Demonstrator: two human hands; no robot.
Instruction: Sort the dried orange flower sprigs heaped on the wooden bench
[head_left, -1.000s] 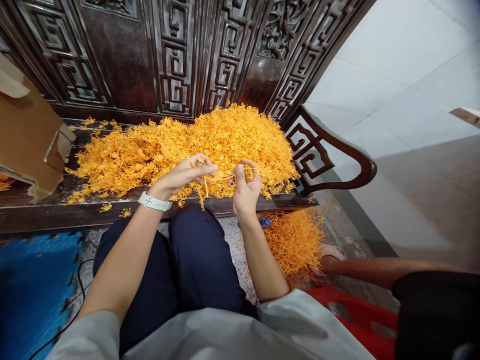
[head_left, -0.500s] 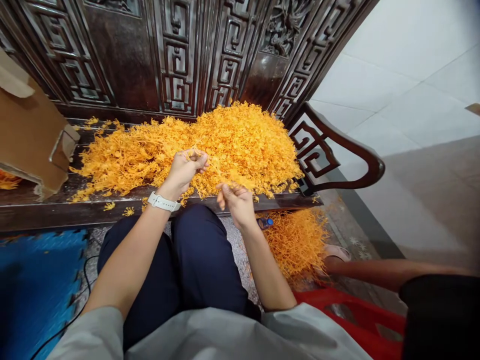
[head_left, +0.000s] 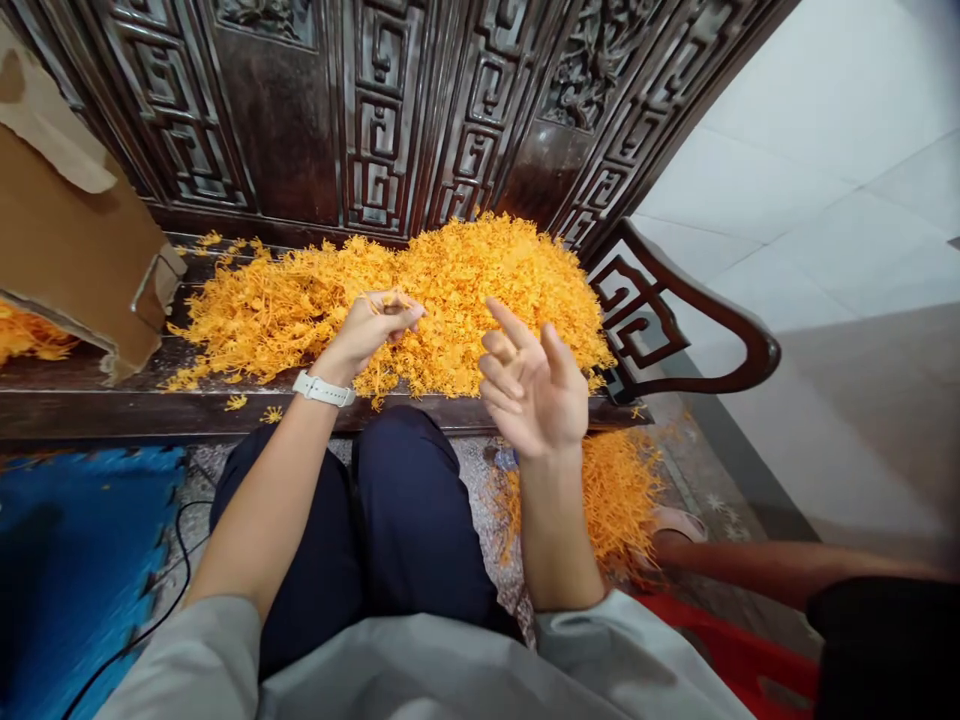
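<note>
A big heap of thin orange strands [head_left: 450, 300] covers the seat of a dark carved wooden bench [head_left: 90, 412]. My left hand [head_left: 373, 325], with a white watch on its wrist, rests on the heap's front with its fingers pinched on a few orange strands. My right hand [head_left: 534, 385] is raised in front of the heap, palm up, fingers spread and empty. A second, smaller pile of orange strands [head_left: 611, 490] lies on the floor below the bench's right end.
A torn cardboard box [head_left: 71, 250] stands on the bench at left. The bench's curved armrest [head_left: 675, 330] is at right. A blue foam mat [head_left: 67, 560] and a black cable lie at lower left. Another person's leg [head_left: 765, 565] and a red plastic item [head_left: 720, 650] are at lower right.
My right hand has let go of the strands it held, lifted and opened palm up. My left hand has stayed pinched on strands at the heap's front.
</note>
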